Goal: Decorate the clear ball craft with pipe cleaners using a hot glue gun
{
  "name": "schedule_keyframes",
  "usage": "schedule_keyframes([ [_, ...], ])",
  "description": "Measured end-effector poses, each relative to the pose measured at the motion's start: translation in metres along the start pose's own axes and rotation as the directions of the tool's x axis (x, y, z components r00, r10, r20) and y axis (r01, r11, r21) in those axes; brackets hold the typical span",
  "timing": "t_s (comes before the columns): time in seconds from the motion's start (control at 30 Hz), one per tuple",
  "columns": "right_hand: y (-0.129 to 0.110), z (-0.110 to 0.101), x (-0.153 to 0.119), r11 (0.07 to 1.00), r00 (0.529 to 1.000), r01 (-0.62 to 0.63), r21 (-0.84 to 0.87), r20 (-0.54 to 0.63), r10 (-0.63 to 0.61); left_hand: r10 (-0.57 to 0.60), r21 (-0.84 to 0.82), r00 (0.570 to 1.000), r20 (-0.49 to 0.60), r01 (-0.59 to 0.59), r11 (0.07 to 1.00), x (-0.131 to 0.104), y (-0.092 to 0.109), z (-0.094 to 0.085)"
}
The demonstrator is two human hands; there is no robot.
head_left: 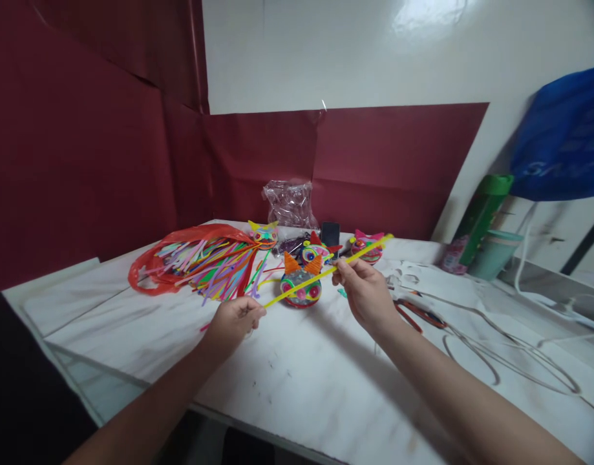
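A yellow pipe cleaner (297,287) stretches slantwise between my two hands above the table. My left hand (236,321) pinches its lower left end. Farther up, my right hand (367,290) grips it between thumb and fingers, and the free end sticks out past them to the upper right. Just behind the pipe cleaner stands a round animal-head craft (299,278) with orange ears and pink eyes. Similar crafts sit beyond it: a red-eared one (309,253), a pink-eared one (362,242) and a yellow-eared one (264,234). A pink tip shows beside my left hand.
A red plastic bag (140,274) spills many coloured pipe cleaners at the left. Clear plastic wrapping (291,205) and a dark phone-like object (330,234) are at the back. Orange-and-black pliers (423,313), a looped cord (524,345), a green can (485,213) and a cup (498,255) stand right.
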State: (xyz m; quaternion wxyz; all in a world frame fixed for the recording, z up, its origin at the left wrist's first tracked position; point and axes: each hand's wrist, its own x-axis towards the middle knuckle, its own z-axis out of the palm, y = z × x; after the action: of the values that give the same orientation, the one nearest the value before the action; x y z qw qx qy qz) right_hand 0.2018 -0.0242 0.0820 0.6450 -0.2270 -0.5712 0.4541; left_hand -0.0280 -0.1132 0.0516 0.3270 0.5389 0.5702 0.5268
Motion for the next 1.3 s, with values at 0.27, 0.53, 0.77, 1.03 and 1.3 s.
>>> schedule_keyframes([
  [0.27, 0.006, -0.010, 0.017, 0.995, 0.990, -0.084, 0.052, -0.105, 0.089, 0.101, 0.023, 0.993, -0.062, -0.099, 0.995, 0.044, -0.002, -0.007],
  [0.53, 0.017, -0.021, 0.029, 0.997, 0.983, -0.056, 0.044, -0.175, 0.063, 0.075, -0.144, 0.988, -0.132, -0.094, 0.985, 0.076, -0.028, -0.016],
  [0.77, 0.020, -0.027, 0.032, 0.995, 0.979, -0.076, 0.061, -0.187, 0.086, 0.051, -0.204, 0.987, -0.149, -0.081, 0.976, 0.077, -0.034, -0.021],
  [1.03, 0.017, -0.035, 0.036, 0.993, 0.978, -0.061, 0.102, -0.194, 0.080, 0.192, 0.070, 0.974, -0.118, -0.185, 0.980, 0.069, -0.029, -0.023],
  [1.3, 0.013, -0.033, 0.029, 0.997, 0.989, -0.064, 0.044, -0.130, 0.070, 0.365, 0.366, 0.926, 0.096, -0.374, 0.852, 0.060, -0.026, -0.017],
])
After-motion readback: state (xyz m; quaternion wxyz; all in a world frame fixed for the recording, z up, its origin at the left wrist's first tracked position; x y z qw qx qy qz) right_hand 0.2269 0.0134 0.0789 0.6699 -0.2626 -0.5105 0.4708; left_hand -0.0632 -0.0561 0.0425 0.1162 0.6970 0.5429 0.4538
